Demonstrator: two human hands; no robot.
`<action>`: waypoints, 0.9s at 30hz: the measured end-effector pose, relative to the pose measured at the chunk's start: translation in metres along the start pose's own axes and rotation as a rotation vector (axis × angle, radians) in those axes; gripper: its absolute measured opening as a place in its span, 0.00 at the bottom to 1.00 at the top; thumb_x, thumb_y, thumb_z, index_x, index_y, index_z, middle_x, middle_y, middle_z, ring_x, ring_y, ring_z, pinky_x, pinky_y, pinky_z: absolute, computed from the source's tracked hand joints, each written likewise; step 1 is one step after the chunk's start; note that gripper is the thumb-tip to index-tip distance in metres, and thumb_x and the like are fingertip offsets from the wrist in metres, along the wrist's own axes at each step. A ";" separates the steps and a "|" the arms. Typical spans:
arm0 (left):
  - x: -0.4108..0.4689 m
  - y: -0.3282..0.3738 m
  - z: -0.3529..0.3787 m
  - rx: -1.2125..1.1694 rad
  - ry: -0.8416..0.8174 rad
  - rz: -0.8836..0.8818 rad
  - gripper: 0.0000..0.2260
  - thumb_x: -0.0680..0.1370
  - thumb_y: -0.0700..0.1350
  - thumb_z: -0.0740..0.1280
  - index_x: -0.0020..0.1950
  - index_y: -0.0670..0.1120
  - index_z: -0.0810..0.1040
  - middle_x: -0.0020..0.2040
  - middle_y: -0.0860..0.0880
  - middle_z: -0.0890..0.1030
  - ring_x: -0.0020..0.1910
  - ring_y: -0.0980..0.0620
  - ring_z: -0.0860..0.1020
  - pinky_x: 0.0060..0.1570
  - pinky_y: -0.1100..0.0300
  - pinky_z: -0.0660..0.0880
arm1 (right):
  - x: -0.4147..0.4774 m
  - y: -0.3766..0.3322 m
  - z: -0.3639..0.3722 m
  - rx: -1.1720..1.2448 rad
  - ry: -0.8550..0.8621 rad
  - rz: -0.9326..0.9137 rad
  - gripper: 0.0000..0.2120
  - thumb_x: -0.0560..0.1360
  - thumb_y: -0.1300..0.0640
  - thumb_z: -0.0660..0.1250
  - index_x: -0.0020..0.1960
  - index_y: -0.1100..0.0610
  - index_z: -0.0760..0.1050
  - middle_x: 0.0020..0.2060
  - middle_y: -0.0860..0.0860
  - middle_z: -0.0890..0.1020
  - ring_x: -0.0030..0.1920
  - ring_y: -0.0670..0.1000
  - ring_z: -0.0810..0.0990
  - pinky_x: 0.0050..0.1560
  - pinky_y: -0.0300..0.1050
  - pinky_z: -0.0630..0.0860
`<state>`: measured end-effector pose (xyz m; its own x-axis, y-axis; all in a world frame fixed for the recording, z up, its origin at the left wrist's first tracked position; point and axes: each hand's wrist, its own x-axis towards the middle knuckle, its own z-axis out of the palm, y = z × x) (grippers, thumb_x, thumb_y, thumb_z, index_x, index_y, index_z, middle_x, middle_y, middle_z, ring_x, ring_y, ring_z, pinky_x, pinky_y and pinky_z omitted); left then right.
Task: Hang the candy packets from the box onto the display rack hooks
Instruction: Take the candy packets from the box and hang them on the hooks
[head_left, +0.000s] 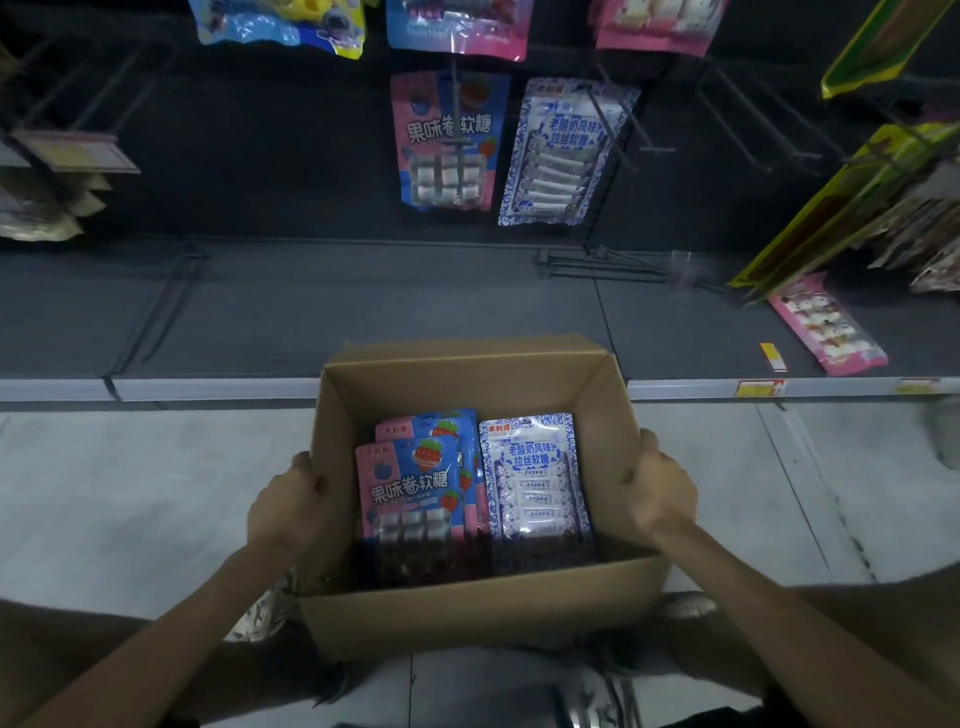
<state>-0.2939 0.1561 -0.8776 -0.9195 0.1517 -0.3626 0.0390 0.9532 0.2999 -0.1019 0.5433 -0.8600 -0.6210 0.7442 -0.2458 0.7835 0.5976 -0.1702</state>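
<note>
An open cardboard box (467, 374) is held between my hands in front of the dark display rack. My left hand (288, 501) grips its left wall and my right hand (660, 486) grips its right wall. Inside lie pink-and-blue fruit candy packets (410, 483) stacked on the left and a blue-and-white patterned packet (532, 475) on the right. On the rack hooks above hang one pink-and-blue packet (444, 140) and one blue-and-white packet (563, 153).
Bare wire hooks (602, 267) stick out of the rack's dark back panel. A pink packet (826, 325) lies on the bottom shelf at right, below yellow hanging packets (841, 202). More packets (457, 23) hang along the top. The floor is light tile.
</note>
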 end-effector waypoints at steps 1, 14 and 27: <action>-0.002 0.001 0.003 -0.033 0.017 0.004 0.15 0.84 0.47 0.63 0.68 0.43 0.69 0.55 0.40 0.83 0.45 0.40 0.80 0.47 0.48 0.76 | -0.003 -0.005 0.002 0.021 0.013 -0.011 0.27 0.80 0.59 0.67 0.76 0.59 0.62 0.59 0.61 0.81 0.55 0.65 0.83 0.51 0.57 0.79; -0.006 0.016 0.017 -0.159 0.223 0.181 0.36 0.80 0.54 0.71 0.81 0.47 0.55 0.70 0.37 0.72 0.58 0.35 0.79 0.53 0.40 0.80 | -0.015 -0.045 0.044 -0.306 0.164 -0.382 0.39 0.71 0.58 0.76 0.80 0.56 0.67 0.76 0.63 0.68 0.80 0.66 0.62 0.81 0.69 0.53; 0.000 0.009 0.032 -0.063 0.250 0.205 0.44 0.77 0.51 0.74 0.84 0.43 0.50 0.72 0.40 0.71 0.57 0.41 0.79 0.51 0.47 0.81 | -0.013 -0.165 0.115 0.278 -0.603 -0.137 0.23 0.77 0.52 0.76 0.69 0.54 0.73 0.59 0.50 0.83 0.55 0.54 0.82 0.59 0.46 0.79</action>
<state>-0.2808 0.1732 -0.9035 -0.9629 0.2622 -0.0633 0.2160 0.8902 0.4012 -0.2208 0.4002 -0.9386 -0.6587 0.3225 -0.6798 0.7245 0.5157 -0.4573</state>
